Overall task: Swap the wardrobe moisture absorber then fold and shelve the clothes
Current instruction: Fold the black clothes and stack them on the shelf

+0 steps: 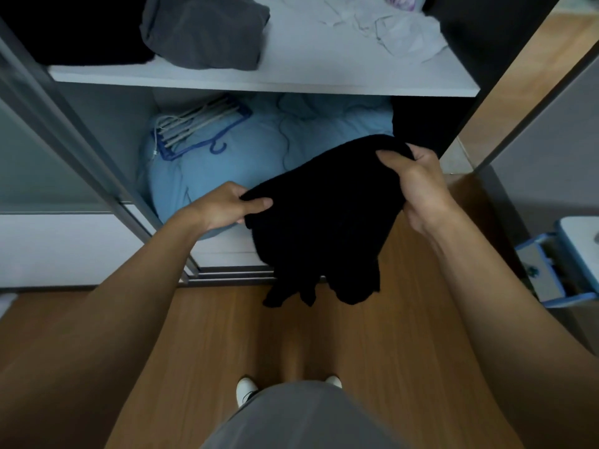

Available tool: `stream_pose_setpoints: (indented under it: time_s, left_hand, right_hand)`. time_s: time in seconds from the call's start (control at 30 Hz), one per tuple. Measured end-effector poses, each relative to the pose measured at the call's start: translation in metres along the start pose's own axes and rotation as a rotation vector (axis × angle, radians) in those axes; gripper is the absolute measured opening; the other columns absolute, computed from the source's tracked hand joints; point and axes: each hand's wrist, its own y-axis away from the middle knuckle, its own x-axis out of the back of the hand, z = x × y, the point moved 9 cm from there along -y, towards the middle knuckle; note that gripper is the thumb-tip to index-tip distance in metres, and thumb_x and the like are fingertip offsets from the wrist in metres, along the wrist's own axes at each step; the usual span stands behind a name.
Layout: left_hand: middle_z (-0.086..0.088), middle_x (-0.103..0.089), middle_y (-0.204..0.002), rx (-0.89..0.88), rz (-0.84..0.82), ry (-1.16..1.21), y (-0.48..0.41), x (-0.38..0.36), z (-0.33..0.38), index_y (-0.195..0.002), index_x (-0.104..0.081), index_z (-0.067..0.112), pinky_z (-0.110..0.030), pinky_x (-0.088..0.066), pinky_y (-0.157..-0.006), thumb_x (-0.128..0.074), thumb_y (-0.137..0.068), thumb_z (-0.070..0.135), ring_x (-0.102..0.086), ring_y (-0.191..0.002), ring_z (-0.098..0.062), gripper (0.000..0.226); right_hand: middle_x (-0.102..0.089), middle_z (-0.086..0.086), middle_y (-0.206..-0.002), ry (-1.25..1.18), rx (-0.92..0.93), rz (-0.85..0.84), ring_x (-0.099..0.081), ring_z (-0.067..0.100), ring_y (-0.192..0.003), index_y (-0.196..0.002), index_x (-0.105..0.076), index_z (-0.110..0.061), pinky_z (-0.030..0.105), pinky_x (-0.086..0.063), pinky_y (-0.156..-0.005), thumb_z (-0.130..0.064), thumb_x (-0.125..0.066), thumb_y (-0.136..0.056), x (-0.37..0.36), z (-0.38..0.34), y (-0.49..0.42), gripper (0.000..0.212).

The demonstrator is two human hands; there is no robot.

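A black garment (324,222) hangs in front of the open wardrobe, its loose ends dangling toward the wooden floor. My left hand (227,207) pinches its left edge, thumb on top. My right hand (415,186) grips its upper right edge with curled fingers. On the white shelf (291,79) above lie a folded grey garment (204,30), a black folded pile (81,27) at the left, and a crumpled white plastic bag (389,27). A purple-and-white item (403,1) shows at the top edge, mostly cut off.
Below the shelf a light blue quilt (243,150) fills the compartment, with a bundle of blue and white hangers (197,124) on it. A sliding door frame (107,176) stands at the left. A blue-trimmed open drawer (551,267) juts out at the right. My feet (246,388) stand on the wooden floor.
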Motion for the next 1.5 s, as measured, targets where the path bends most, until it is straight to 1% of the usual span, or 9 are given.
stream_pose_setpoints:
  time_s: [0.27,0.57,0.8,0.9,1.0,1.13,1.27,1.37,1.5]
  left_hand:
    - [-0.008,-0.063,-0.081,-0.154,0.346,0.386,0.002,0.030,0.030,-0.086,-0.065,0.009,-0.034,-0.047,-0.074,-0.053,-0.102,0.026,-0.058,-0.073,-0.020,0.026]
    - [-0.005,-0.076,-0.093,-0.217,-0.055,0.474,0.009,-0.010,0.080,-0.101,-0.074,0.010,-0.020,-0.057,-0.073,-0.058,-0.097,0.011,-0.072,-0.081,-0.012,0.016]
    - [-0.001,-0.071,-0.065,-0.181,0.132,0.559,0.006,-0.017,0.129,-0.083,-0.065,0.011,-0.030,-0.057,-0.061,-0.049,-0.095,0.002,-0.070,-0.061,-0.016,0.021]
    - [-0.006,-0.071,-0.069,-0.119,0.100,0.653,0.008,-0.034,0.131,-0.087,-0.062,0.009,-0.028,-0.057,-0.059,-0.045,-0.097,0.004,-0.071,-0.062,-0.018,0.020]
    - [-0.014,-0.069,-0.081,-0.087,0.082,0.702,0.011,-0.052,0.132,-0.092,-0.061,0.006,-0.029,-0.058,-0.060,-0.045,-0.097,0.004,-0.072,-0.067,-0.021,0.017]
    - [-0.009,-0.074,-0.072,-0.131,0.094,0.790,0.015,-0.053,0.136,-0.095,-0.061,0.007,-0.028,-0.058,-0.059,-0.045,-0.098,0.005,-0.074,-0.066,-0.020,0.016]
    - [-0.004,-0.074,-0.069,-0.150,0.264,0.497,0.010,-0.016,0.102,-0.092,-0.058,0.012,-0.027,-0.057,-0.058,-0.042,-0.099,0.007,-0.074,-0.063,-0.020,0.018]
    - [-0.005,-0.068,-0.066,-0.032,0.271,0.105,0.009,-0.014,0.053,-0.098,-0.056,0.010,-0.029,-0.056,-0.072,-0.051,-0.099,0.013,-0.067,-0.062,-0.022,0.006]
    - [0.004,-0.057,-0.099,-0.210,0.063,-0.040,0.016,-0.050,0.053,-0.129,-0.049,0.019,-0.005,-0.043,-0.077,-0.074,-0.087,0.020,-0.057,-0.089,-0.004,0.049]
  right_hand:
    - [-0.076,0.009,-0.093,-0.006,-0.070,0.160,-0.074,0.018,-0.084,-0.094,-0.074,-0.007,0.023,-0.056,-0.069,-0.015,-0.066,-0.093,0.030,0.022,0.004,0.011]
    - [-0.076,0.012,-0.104,-0.064,-0.136,0.245,-0.073,0.022,-0.094,-0.093,-0.073,-0.014,0.028,-0.060,-0.078,-0.028,-0.065,-0.095,0.044,0.049,0.000,0.016]
    - [-0.062,-0.001,-0.117,0.541,0.093,0.127,-0.059,0.003,-0.101,-0.126,-0.061,-0.017,0.015,-0.046,-0.095,-0.009,-0.057,-0.096,0.006,0.030,-0.011,0.031]
    - [-0.065,-0.010,-0.093,0.504,0.289,0.251,-0.060,-0.001,-0.085,-0.101,-0.063,-0.018,0.017,-0.050,-0.081,-0.025,-0.062,-0.093,-0.003,0.020,0.022,0.011]
    - [-0.067,-0.007,-0.096,0.672,0.080,0.029,-0.063,0.007,-0.091,-0.103,-0.059,-0.019,0.027,-0.052,-0.079,-0.051,-0.065,-0.085,-0.041,0.056,0.032,0.037]
    - [-0.069,0.010,-0.100,0.572,-0.037,0.073,-0.064,0.023,-0.096,-0.106,-0.062,-0.003,0.042,-0.052,-0.091,-0.015,-0.053,-0.098,-0.039,0.070,0.021,0.017]
    - [-0.071,0.007,-0.087,0.107,-0.026,0.085,-0.067,0.016,-0.083,-0.094,-0.070,-0.008,0.026,-0.055,-0.078,0.003,-0.047,-0.095,-0.025,0.049,0.025,0.025]
    - [-0.075,0.006,-0.092,0.138,-0.036,0.053,-0.071,0.016,-0.090,-0.095,-0.074,-0.012,0.022,-0.056,-0.082,0.002,-0.050,-0.091,-0.027,0.030,0.021,0.029]
    - [-0.074,0.011,-0.096,0.334,-0.068,-0.005,-0.067,0.020,-0.094,-0.092,-0.074,-0.003,0.026,-0.051,-0.088,0.006,-0.049,-0.086,-0.055,0.027,0.018,0.027]
